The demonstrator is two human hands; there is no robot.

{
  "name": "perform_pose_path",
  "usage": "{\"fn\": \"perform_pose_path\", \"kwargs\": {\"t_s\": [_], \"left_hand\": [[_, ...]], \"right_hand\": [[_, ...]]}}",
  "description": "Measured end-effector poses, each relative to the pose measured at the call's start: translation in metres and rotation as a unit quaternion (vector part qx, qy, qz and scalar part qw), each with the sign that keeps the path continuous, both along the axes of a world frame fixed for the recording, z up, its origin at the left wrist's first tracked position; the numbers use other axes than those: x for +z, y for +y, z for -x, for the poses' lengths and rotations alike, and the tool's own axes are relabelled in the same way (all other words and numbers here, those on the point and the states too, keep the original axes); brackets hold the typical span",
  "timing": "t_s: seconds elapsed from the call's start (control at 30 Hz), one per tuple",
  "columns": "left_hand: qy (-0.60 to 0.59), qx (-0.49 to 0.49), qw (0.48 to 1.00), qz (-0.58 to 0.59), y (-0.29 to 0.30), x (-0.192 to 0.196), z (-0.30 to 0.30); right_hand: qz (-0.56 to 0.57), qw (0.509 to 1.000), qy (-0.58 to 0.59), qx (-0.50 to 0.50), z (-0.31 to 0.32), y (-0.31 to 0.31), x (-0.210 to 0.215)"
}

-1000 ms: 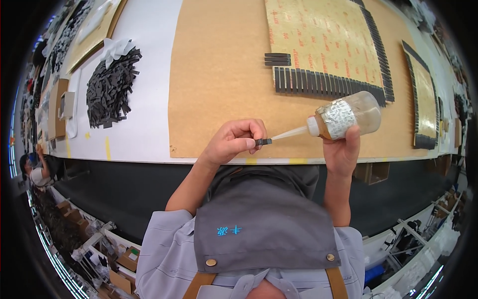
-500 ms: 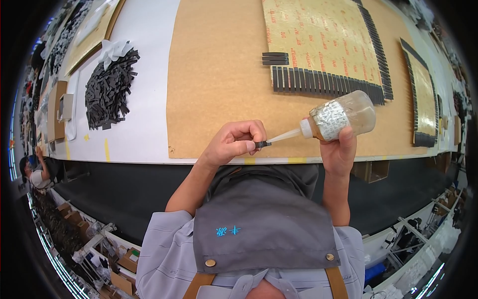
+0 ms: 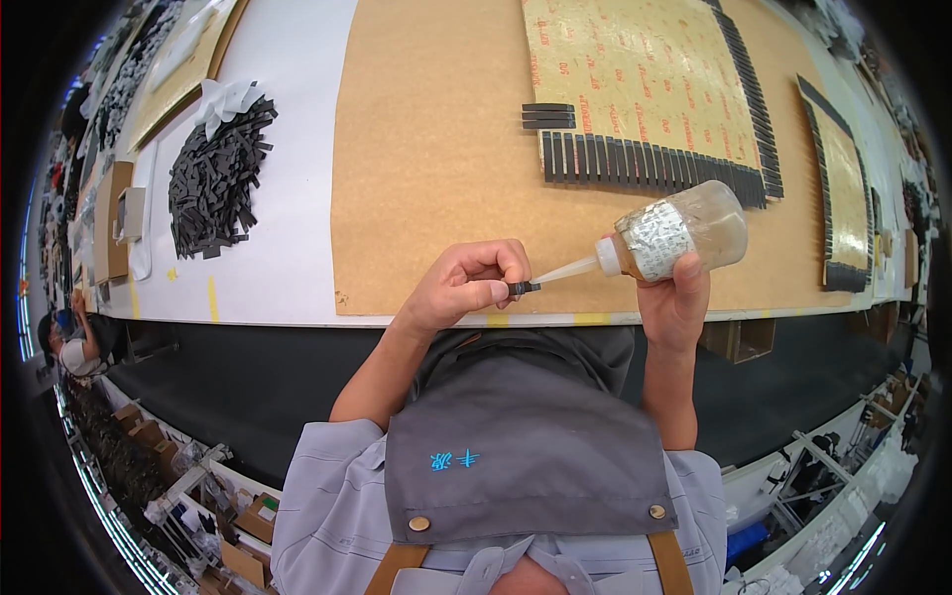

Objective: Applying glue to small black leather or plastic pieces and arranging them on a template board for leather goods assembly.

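Observation:
Between thumb and fingers, my left hand (image 3: 471,286) pinches a small black strip piece (image 3: 523,289) above the front edge of the table. My right hand (image 3: 677,297) grips a translucent squeeze bottle (image 3: 709,230), tilted with its long nozzle (image 3: 565,269) pointing left. The nozzle tip meets or nearly meets the black piece; any drop there is too small to make out. Farther back lies a yellowish board (image 3: 635,74) with rows of black strips (image 3: 645,164) along its near and right edges. A few short black strips (image 3: 548,117) sit at its left edge.
A brown sheet (image 3: 426,129) covers the table's middle. On the left lie a heap of black strips (image 3: 218,178), crumpled white material (image 3: 226,104) and a cardboard box (image 3: 114,218). Another strip-edged board (image 3: 841,193) is at right. A person (image 3: 77,342) is at far left.

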State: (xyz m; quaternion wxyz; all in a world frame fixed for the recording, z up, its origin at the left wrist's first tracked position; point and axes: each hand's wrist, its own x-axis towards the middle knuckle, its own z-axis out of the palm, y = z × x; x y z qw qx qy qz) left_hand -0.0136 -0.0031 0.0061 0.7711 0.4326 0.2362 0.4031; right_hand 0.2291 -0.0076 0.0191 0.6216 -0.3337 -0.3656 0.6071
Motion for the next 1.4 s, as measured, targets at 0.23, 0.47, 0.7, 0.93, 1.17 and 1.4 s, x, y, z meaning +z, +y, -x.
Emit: {"fn": "perform_pose_path", "kwargs": {"t_s": [0.23, 0.47, 0.7, 0.93, 1.17, 1.4], "left_hand": [[-0.003, 0.013, 1.000, 0.002, -0.001, -0.003, 0.000], [-0.010, 0.012, 1.000, -0.013, 0.000, -0.003, 0.000], [-0.007, 0.011, 1.000, -0.029, -0.002, -0.003, 0.000], [-0.021, 0.015, 0.999, -0.021, -0.002, -0.006, -0.001], [-0.069, 0.008, 0.997, -0.029, 0.008, -0.006, -0.003], [0.300, 0.047, 0.950, -0.075, 0.112, 0.043, 0.017]], "right_hand": [[-0.006, 1.000, -0.013, 0.004, -0.001, -0.001, -0.002], [0.010, 0.999, 0.026, -0.019, 0.001, -0.002, 0.005], [-0.008, 1.000, 0.005, -0.002, -0.001, -0.003, 0.002], [0.000, 1.000, 0.000, -0.005, -0.005, -0.005, -0.009], [0.011, 1.000, -0.012, 0.017, -0.012, -0.003, -0.008], [0.011, 0.999, 0.051, -0.016, -0.020, -0.005, -0.008]]}}
